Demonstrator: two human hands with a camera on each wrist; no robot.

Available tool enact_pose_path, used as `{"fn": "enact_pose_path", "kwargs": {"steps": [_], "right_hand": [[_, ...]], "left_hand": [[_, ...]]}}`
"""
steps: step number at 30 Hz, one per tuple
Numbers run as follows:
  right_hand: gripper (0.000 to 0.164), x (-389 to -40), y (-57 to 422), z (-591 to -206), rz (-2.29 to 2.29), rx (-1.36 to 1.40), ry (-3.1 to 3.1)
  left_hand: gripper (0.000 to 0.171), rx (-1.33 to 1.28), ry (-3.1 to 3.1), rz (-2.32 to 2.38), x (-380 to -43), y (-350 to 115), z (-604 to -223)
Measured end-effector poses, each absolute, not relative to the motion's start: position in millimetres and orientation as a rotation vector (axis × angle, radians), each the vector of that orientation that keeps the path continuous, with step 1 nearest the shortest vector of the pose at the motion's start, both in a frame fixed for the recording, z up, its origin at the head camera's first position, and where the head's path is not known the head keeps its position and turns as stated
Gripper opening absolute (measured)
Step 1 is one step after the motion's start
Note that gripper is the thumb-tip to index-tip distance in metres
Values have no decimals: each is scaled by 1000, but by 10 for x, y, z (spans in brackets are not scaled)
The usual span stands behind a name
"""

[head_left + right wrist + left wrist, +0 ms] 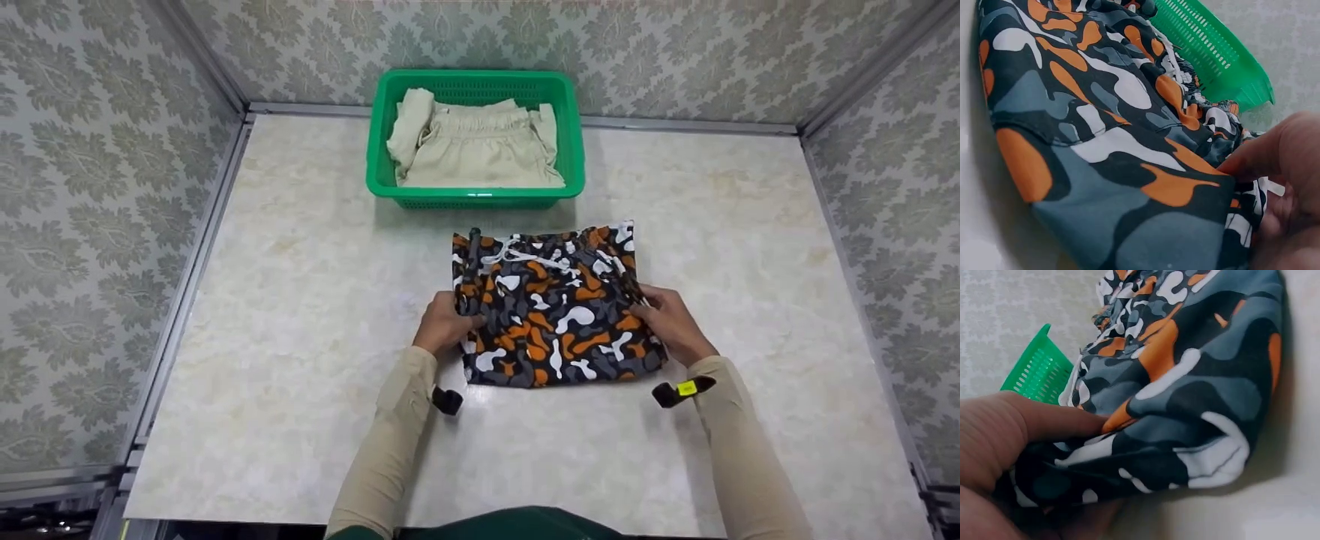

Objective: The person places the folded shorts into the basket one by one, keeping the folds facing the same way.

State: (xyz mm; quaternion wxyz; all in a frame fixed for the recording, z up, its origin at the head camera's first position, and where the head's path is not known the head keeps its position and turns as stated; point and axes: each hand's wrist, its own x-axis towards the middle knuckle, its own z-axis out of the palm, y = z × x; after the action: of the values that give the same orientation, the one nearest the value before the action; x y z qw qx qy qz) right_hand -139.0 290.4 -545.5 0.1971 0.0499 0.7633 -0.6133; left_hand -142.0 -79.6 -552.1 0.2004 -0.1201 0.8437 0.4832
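A pair of folded shorts (555,315), patterned in black, grey, orange and white, lies in front of me with its waistband and white drawstring (525,255) toward the back. At the left side edge my left hand (448,322) pinches the cloth, thumb on top and fingers underneath. My right hand (671,321) grips the opposite edge the same way. Both wrist views show the thumbs pressed on the shorts (1185,394), the fingers mostly hidden below the layers (1129,140).
Behind the shorts stands a green basket (480,193) against the back wall. Folded beige clothing (487,154) lies inside it. The pale table (300,315) is bordered by patterned walls (97,225) on the left, back and right.
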Motion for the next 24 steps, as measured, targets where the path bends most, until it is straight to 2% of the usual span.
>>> {"fn": "enact_pose_path", "kwargs": {"steps": [3, 6, 15, 20, 24], "right_hand": [[50, -1371, 2926, -5392, -1791, 141, 2083], [50, -1338, 2950, -5279, -1863, 149, 2027], [44, -1332, 3020, -4780, -2060, 43, 1865], [45, -1570, 2953, -4523, -2136, 9, 1814], [51, -1873, 2796, -4402, -2152, 65, 1786]], "left_hand": [[15, -271, 2301, 1514, -1370, -812, -5486], [9, -221, 2235, 1688, -1318, -842, -5400], [27, -29, 2117, 1959, -1270, -1000, -4908], [32, 10, 2148, 2002, -1457, -1093, -4588], [35, -3, 2217, 1979, -1742, -1193, -4434]]}}
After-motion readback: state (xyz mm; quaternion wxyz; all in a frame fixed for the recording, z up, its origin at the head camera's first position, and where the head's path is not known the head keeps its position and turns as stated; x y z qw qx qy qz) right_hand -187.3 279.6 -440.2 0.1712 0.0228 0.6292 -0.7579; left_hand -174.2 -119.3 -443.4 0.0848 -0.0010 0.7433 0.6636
